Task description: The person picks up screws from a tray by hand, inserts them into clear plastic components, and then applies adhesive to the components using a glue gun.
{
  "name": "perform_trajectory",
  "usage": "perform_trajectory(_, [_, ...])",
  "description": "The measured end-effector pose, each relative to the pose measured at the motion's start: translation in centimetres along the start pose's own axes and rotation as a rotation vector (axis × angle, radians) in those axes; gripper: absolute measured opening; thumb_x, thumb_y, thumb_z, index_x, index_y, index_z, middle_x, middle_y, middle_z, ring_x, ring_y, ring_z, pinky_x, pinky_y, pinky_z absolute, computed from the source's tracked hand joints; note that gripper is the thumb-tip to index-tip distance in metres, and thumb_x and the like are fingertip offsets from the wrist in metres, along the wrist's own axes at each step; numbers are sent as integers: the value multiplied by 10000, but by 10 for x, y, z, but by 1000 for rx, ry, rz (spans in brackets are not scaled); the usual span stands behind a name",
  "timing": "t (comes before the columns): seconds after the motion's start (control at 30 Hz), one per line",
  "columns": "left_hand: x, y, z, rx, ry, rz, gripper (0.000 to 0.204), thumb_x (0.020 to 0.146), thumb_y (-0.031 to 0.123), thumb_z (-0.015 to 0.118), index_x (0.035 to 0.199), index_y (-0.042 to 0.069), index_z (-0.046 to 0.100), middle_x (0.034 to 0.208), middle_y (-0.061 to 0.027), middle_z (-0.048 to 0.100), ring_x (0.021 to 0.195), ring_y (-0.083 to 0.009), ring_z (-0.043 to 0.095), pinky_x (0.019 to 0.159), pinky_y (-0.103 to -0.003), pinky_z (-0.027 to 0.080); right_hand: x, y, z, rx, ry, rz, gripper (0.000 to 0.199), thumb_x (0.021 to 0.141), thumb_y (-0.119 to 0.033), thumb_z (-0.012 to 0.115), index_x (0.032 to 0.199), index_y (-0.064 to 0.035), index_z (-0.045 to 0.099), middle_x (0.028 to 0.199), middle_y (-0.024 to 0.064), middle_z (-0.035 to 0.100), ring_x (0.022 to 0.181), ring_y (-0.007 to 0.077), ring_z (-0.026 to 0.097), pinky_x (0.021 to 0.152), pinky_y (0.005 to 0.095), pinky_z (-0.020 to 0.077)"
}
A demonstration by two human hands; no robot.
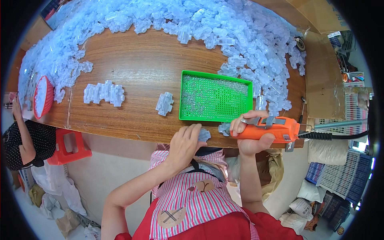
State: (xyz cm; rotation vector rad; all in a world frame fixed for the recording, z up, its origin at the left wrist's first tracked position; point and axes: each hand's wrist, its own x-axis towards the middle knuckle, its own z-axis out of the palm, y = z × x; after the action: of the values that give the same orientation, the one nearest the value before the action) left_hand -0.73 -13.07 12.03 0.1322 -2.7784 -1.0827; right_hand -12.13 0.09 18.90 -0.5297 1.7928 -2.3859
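My right hand [252, 136] is wrapped round an orange electric screwdriver [274, 130] with a metal lever along its side. The tool lies nearly level, its front end pointing left over the table edge. A pale clear piece [224, 129] shows at that end; I cannot tell whether it touches the bit. My left hand [185, 142] is closed at the near table edge, fingers and thumb about a clear plastic part [204, 135]; the fingers partly hide it. Just beyond, a green perforated tray [182, 96] holds many small silver screws.
A heap of clear plastic parts [256, 48] covers the table's far and right sides. A short row of parts [105, 93] and a small cluster [164, 104] lie left of the tray. A red basket [49, 96], another person's arm [25, 136] and a red stool [70, 147] are at left. A black cable [340, 136] runs right.
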Motion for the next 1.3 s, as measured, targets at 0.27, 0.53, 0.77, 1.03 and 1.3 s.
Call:
perform_trajectory(0.27, [-7, 12, -24, -204, -142, -303, 510, 774, 254, 704, 1146, -22, 493, 983, -197, 542, 971, -334, 515, 827, -394, 433, -14, 1, 6, 154, -77, 111, 820, 674, -753, 583, 950, 15, 493, 624, 39, 510, 500, 142, 502, 548, 304, 452])
perform_trajectory(0.53, [-63, 1, 2, -1082, -290, -830, 396, 908, 281, 587, 1125, -10, 429, 865, -73, 603, 736, -119, 611, 607, -246, 510, -34, 9, 21, 253, -184, 115, 833, 639, -737, 625, 948, 30, 522, 657, 50, 508, 546, 134, 530, 515, 285, 458])
perform_trajectory(0.77, [-61, -9, 32, -1187, -271, -726, 370, 966, 344, 444, 1089, -5, 444, 843, -63, 567, 676, -116, 531, 602, -256, 467, -42, 27, 23, 202, -265, 62, 850, 673, -781, 528, 950, 23, 506, 642, 61, 507, 525, 157, 523, 505, 301, 455])
perform_trajectory(1.03, [-61, -6, 27, -1126, -286, -729, 353, 968, 339, 444, 1066, 0, 438, 790, -58, 551, 639, -109, 511, 582, -256, 453, -45, 29, 25, 176, -308, 83, 853, 699, -790, 492, 952, 24, 492, 652, 76, 510, 533, 178, 521, 506, 319, 447])
perform_trajectory(1.3, [-62, -6, 35, -1141, -265, -750, 327, 971, 337, 431, 1021, 14, 412, 752, -67, 545, 620, -124, 507, 565, -270, 436, -52, 37, 25, 228, -356, 79, 781, 685, -704, 618, 943, 26, 506, 663, 82, 525, 564, 187, 525, 505, 299, 419])
